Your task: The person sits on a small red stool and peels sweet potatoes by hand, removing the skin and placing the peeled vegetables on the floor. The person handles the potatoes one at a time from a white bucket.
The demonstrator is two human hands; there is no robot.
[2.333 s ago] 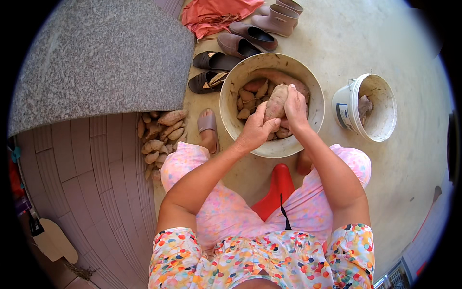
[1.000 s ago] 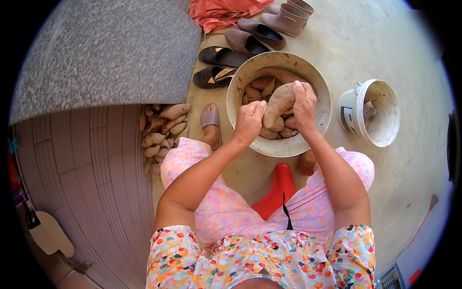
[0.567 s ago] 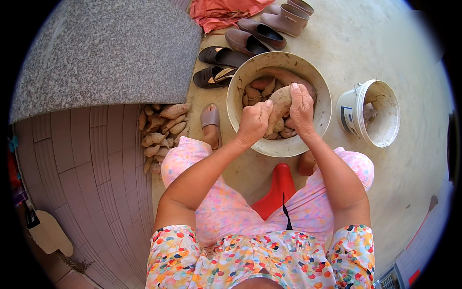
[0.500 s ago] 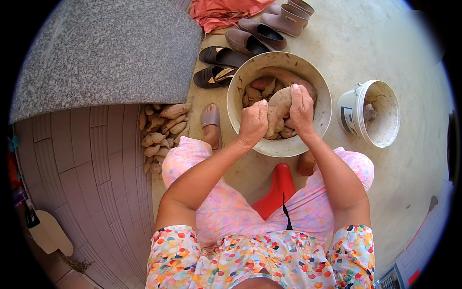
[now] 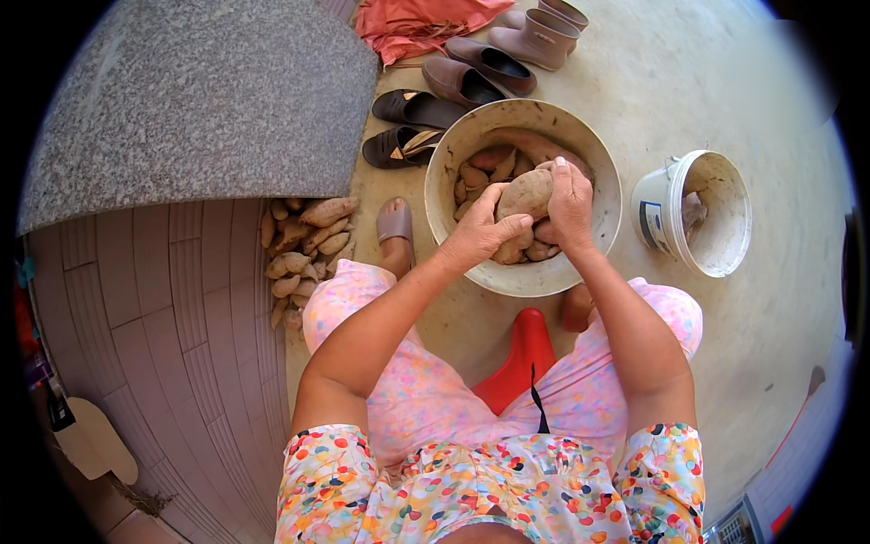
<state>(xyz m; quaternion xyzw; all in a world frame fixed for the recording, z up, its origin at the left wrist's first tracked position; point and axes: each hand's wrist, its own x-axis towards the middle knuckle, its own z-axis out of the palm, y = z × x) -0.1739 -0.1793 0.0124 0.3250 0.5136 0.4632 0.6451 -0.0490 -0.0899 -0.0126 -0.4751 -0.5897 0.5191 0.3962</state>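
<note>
A large, soil-dusted sweet potato (image 5: 526, 193) is held over the wide, off-white bucket (image 5: 594, 136) in front of my knees. My left hand (image 5: 482, 230) is closed on its left end, thumb along the near side and fingers behind. On the other end, my right hand (image 5: 570, 208) grips it with the fingers pressed together. Below them in the bucket lie several more sweet potatoes (image 5: 489, 159), brownish and partly reddish, some hidden by my hands.
To the right stands a smaller white bucket (image 5: 647, 199) with a brownish lump inside. Sweet potatoes (image 5: 313, 240) are heaped beside the tiled wall, under a grey granite slab (image 5: 199, 118). Shoes (image 5: 412, 109) and boots (image 5: 539, 38) line the floor beyond. Something red (image 5: 521, 363) sits between my legs.
My left hand has opened from a fist-like grip and shifted round the sweet potato, thumb now stretched along it. The sweet potato has turned in my hands; my right hand stays nearly in place.
</note>
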